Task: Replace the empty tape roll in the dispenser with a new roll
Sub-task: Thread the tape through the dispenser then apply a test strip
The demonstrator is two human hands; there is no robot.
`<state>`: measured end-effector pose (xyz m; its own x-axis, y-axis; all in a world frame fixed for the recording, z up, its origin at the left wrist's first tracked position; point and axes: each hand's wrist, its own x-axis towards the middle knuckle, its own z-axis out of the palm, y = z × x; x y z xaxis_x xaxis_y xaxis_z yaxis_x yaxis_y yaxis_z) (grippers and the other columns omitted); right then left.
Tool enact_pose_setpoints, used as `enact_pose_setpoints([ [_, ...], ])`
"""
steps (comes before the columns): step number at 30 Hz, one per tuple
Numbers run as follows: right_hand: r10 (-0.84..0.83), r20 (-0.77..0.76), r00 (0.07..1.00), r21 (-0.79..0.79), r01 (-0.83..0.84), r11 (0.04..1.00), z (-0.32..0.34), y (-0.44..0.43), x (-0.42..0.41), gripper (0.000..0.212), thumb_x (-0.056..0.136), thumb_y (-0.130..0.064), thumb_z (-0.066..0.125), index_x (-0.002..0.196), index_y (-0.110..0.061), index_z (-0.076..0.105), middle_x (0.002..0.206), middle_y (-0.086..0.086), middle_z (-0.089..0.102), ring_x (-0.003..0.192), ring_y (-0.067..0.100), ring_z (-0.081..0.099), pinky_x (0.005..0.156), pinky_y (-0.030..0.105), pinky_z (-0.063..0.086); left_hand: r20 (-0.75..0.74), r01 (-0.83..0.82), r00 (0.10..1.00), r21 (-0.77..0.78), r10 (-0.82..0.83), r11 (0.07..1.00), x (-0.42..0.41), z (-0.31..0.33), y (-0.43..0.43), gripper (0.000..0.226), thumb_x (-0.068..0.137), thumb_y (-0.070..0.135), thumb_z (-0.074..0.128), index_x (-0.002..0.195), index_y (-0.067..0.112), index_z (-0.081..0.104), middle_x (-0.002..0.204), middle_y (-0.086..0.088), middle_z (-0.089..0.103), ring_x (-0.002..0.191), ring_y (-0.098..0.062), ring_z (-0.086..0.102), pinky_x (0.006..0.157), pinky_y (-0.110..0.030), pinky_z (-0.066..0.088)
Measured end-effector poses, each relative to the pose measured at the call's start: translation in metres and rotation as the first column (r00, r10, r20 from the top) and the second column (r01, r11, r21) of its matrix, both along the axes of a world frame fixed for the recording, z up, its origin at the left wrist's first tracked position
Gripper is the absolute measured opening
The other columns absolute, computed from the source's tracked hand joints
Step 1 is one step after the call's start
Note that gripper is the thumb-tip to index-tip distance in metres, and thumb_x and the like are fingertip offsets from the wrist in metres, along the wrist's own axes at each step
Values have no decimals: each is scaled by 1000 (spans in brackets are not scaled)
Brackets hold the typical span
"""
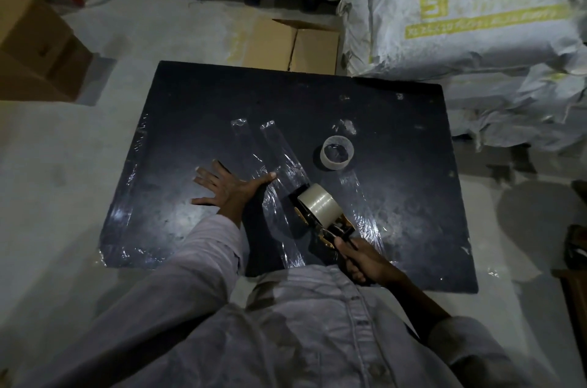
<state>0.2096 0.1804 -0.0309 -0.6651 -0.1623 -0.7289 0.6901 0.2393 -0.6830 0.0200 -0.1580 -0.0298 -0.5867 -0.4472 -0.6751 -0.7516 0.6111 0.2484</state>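
A hand-held tape dispenser (320, 227) lies low over a black board (397, 197) with a full roll of clear tape (320, 205) mounted on it. My right hand (359, 260) is closed around its handle. My left hand (222, 187) rests flat on the board with fingers spread, its thumb touching a strip of clear tape (279, 162) stuck to the surface. An empty tape roll (337, 152), just a thin pale ring, stands on the board beyond the dispenser.
Several older tape strips shine on the board. A cardboard box (286, 44) sits at its far edge, another box (31, 47) at far left. Stacked white sacks (460, 12) crowd the right and back. Grey floor surrounds the board.
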Motion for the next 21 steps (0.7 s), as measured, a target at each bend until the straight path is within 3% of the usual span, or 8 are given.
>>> enact_pose_setpoints([
  [5, -27, -68, 997, 49, 30, 998, 10, -7, -4, 74, 92, -79, 72, 84, -6, 64, 53, 13, 51, 41, 23, 44, 45, 28, 35, -11, 5, 1000, 0, -5, 1000, 1, -2, 0, 205, 1, 122, 42, 174, 30, -19, 177, -17, -37, 161, -43, -39, 111, -90, -14],
  [8, -19, -121, 992, 134, 35, 990, 10, -8, -3, 80, 97, -77, 66, 90, 3, 72, 58, 10, 62, 47, 24, 56, 51, 31, 44, -35, 6, 999, -7, -7, 1000, 5, -3, 1, 203, 3, 123, 41, 173, 31, -20, 176, -16, -39, 161, -42, -40, 112, -89, -15],
  [12, 6, -204, 979, 175, 30, 984, -1, -12, 2, 87, 97, -84, 60, 96, 3, 71, 61, 9, 58, 51, 22, 52, 50, 30, 38, -32, 25, 999, -37, -26, 999, 5, -7, 0, 200, 5, 124, 38, 173, 32, -22, 175, -16, -40, 160, -43, -41, 112, -90, -15],
  [16, -26, -244, 969, 146, 63, 987, -5, -11, 7, 31, 105, -68, 63, 99, -39, 72, 61, -10, 55, 55, 14, 49, 51, 28, 36, -46, 23, 999, -40, -25, 999, 4, -10, 0, 201, 4, 124, 37, 172, 32, -23, 176, -17, -39, 161, -43, -40, 112, -90, -14],
  [19, -70, -255, 964, 144, 109, 984, -8, -9, 12, 19, 107, -55, 66, 100, -38, 71, 62, -14, 61, 56, 11, 51, 49, 23, 38, -82, 12, 997, -49, -16, 999, 5, -10, -3, 202, 4, 123, 41, 172, 32, -24, 175, -16, -41, 160, -41, -42, 111, -90, -16],
  [21, -103, -233, 967, 124, 134, 983, -11, 1, 26, 23, 100, -62, 69, 92, -40, 74, 61, -16, 60, 52, 4, 49, 46, 17, 36, -118, 9, 993, -59, -15, 998, 6, -12, -3, 202, 4, 122, 43, 173, 33, -22, 176, -15, -39, 161, -40, -41, 111, -89, -17],
])
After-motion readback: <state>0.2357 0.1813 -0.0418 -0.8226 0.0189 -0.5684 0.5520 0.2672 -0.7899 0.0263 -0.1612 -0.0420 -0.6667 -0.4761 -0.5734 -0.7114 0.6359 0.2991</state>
